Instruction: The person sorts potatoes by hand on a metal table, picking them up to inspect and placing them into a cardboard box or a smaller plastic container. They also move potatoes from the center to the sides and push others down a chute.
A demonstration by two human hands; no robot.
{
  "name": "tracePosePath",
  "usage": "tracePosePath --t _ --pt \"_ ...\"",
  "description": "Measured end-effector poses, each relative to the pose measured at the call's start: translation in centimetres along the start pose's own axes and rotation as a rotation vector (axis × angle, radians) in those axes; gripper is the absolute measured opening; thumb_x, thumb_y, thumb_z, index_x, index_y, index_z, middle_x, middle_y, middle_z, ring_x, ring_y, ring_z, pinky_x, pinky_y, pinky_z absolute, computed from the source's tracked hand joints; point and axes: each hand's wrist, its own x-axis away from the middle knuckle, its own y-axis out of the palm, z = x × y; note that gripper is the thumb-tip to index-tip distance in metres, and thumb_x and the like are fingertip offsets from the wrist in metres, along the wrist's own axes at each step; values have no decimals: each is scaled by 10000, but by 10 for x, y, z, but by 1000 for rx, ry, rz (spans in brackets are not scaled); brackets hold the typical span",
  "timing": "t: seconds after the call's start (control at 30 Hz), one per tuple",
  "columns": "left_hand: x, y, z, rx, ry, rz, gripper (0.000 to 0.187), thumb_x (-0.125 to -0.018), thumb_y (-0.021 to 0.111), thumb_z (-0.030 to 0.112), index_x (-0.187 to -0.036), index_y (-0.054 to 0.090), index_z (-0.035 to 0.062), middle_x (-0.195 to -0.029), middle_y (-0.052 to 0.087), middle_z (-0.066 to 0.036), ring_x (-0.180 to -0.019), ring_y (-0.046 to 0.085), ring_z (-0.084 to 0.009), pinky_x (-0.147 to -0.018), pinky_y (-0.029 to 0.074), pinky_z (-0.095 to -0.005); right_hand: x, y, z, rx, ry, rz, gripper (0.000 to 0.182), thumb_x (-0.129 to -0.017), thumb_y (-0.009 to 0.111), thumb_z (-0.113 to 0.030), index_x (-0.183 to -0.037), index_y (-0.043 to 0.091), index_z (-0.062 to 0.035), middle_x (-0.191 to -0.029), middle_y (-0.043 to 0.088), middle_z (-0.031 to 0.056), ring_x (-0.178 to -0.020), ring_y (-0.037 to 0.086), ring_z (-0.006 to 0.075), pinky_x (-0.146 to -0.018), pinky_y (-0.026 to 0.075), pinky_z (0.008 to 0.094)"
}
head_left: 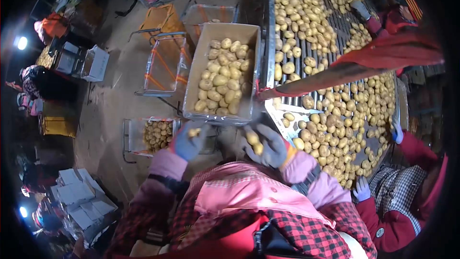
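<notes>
Both my hands wear grey-blue gloves and are raised near the front edge of a lined cardboard box (pixel 230 29) heaped with potatoes (pixel 220 80). My left hand (pixel 187 143), left of the box's near corner, is closed round a small potato (pixel 194 132). On the other side, my right hand (pixel 272 147) holds two potatoes, an upper one (pixel 252 137) and a lower one (pixel 258 149), against its fingers. The fingers of both hands are slightly blurred.
A roller conveyor (pixel 298 62) covered in potatoes runs along the right, crossed by a red-wrapped bar (pixel 354 61). Co-workers' gloved hands (pixel 362 189) rest at its right side. Metal-framed carts (pixel 165 64) and a smaller potato container (pixel 135 134) stand left. White cartons (pixel 76 192) lie farther left.
</notes>
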Motion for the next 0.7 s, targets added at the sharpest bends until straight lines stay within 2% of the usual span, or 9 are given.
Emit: tracePosePath --t 0.03,0.07,0.1,0.2,0.37,0.47,0.53,0.6,0.7 --pt "12 -39 -19 40 136 -40 283 -955 571 264 -1116 611 35 -1075 654 -131 -869 649 -192 -618 539 -276 -30 15 7 -19 -29 -24 419 -987 500 -368 -1167 527 8 -1109 573 138 -1017 573 259 -885 474 401" --pt "16 -82 -41 1005 -78 -188 265 -939 600 250 -1082 618 27 -1031 669 -142 -879 654 -208 -678 545 -316 -59 33 3 -63 -49 -58 445 -982 508 -377 -1200 529 11 -1137 583 145 -1027 587 262 -872 485 401" --pt "24 -110 -47 1062 -53 10 258 -927 603 236 -1075 619 26 -1034 668 -144 -888 652 -214 -692 543 -320 -90 54 -24 -228 -2 -160 400 -993 485 -351 -1174 541 1 -1117 593 148 -1014 595 260 -865 500 402" --pt "46 -159 -66 839 26 478 238 -892 612 193 -1055 622 20 -1044 663 -150 -913 645 -235 -735 537 -333 -175 82 -67 -803 250 -500 328 -1024 424 -292 -1156 550 -20 -1064 619 159 -983 618 262 -863 539 399" --pt "58 -212 -91 376 -40 689 219 -833 627 121 -1022 627 11 -1061 655 -160 -956 633 -268 -807 526 -356 -90 82 -29 60 242 -134 248 -1022 440 -236 -1191 519 -74 -1030 625 97 -917 621 203 -824 531 297" --pt "37 -191 -77 -769 8 206 217 -798 636 78 -1002 630 6 -1071 650 -166 -981 626 -288 -850 520 -369 -5 -28 -13 1501 -325 -529 325 -976 509 -156 -1281 503 -42 -1165 604 93 -1096 572 211 -901 473 334" --pt "8 -129 -42 -1217 405 -197 220 -774 642 49 -989 632 2 -1077 647 -170 -998 621 -302 -879 516 -378 52 -142 42 799 -139 -338 517 -961 556 -209 -1420 382 -49 -1346 478 84 -1198 512 201 -992 453 344" --pt "-12 -37 -4 -803 506 -353 178 -748 638 20 -925 646 -4 -1044 657 -169 -973 628 -311 -878 519 -379 120 -178 43 18 10 -109 629 -955 598 -271 -1471 317 -47 -1395 434 87 -1253 480 193 -1023 432 339" --pt "-15 114 87 -783 622 -660 201 -730 567 -2 -883 677 68 -972 662 -125 -867 644 -302 -752 534 -364 183 -153 8 772 -156 239 592 -958 600 -293 -1441 368 -43 -1353 479 85 -1223 507 195 -1033 418 329"
